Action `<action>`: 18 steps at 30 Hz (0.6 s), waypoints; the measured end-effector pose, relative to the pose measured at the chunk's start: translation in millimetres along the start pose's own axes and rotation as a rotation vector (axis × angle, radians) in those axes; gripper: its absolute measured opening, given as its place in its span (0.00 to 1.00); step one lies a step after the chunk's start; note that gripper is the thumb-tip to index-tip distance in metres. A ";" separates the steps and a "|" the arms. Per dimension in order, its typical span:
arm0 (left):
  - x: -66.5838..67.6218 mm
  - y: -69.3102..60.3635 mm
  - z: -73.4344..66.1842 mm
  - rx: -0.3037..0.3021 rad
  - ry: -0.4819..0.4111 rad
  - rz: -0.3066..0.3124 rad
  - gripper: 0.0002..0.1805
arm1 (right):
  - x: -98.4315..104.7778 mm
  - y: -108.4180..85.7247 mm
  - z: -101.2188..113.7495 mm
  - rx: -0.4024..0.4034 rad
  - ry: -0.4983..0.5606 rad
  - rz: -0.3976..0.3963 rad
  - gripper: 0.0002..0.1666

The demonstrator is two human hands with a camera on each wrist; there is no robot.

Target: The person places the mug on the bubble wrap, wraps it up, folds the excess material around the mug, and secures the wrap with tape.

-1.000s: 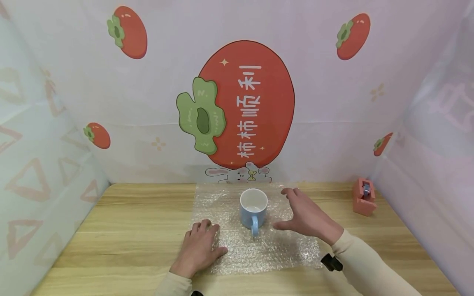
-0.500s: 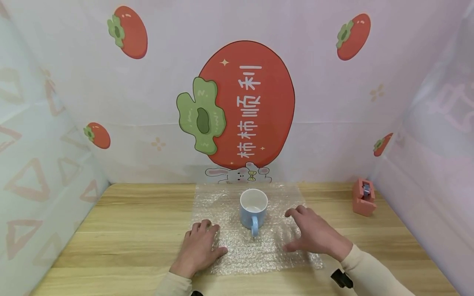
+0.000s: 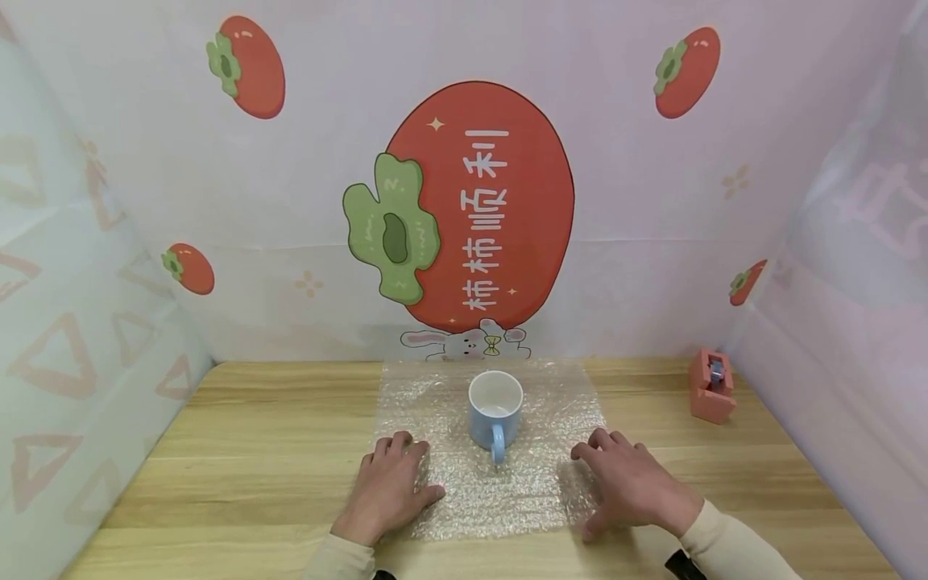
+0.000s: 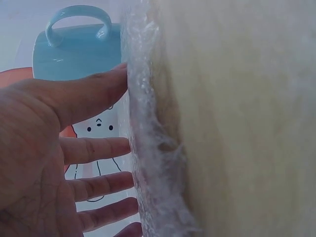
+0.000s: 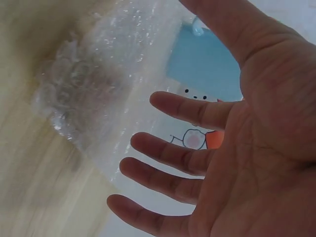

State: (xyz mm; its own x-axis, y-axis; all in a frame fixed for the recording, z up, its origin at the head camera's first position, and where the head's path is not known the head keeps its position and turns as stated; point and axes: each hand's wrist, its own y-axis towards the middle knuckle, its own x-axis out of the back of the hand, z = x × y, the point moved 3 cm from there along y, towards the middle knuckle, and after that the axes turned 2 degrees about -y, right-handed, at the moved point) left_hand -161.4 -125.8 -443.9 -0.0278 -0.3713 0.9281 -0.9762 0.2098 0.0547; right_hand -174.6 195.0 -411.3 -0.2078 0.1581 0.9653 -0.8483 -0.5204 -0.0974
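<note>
A light blue mug with a white inside stands upright on a sheet of bubble wrap, its handle toward me. My left hand rests on the left part of the sheet, fingers spread; in the left wrist view its thumb and fingertips touch the bubble wrap. Over the sheet's right edge is my right hand, fingers apart and holding nothing. In the right wrist view the fingers stretch toward the bubble wrap, with the mug behind; whether they touch the sheet I cannot tell.
A pink tape dispenser stands at the back right of the wooden table. Behind the table hangs a pale backdrop printed with persimmons, and similar sheets close off both sides.
My right hand has moved back from beside the mug, toward me and to the right, down to the sheet's right edge. The left hand and the mug stay in place.
</note>
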 end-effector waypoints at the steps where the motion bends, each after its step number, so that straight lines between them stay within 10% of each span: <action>1: 0.3 -0.2 -0.2 -0.003 0.001 -0.004 0.35 | -1.1 -0.8 -1.1 -0.002 -0.004 -0.002 0.54; 18: 2.5 1.6 -0.9 -0.007 0.005 0.001 0.33 | -12.3 -2.4 -13.2 -0.026 0.033 -0.008 0.40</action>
State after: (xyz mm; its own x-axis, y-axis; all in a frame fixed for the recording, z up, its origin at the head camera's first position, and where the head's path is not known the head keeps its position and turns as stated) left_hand -162.9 -125.7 -441.2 -0.0279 -0.3660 0.9302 -0.9747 0.2164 0.0559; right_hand -176.5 205.4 -426.1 -0.2165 0.1897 0.9577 -0.8622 -0.4973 -0.0963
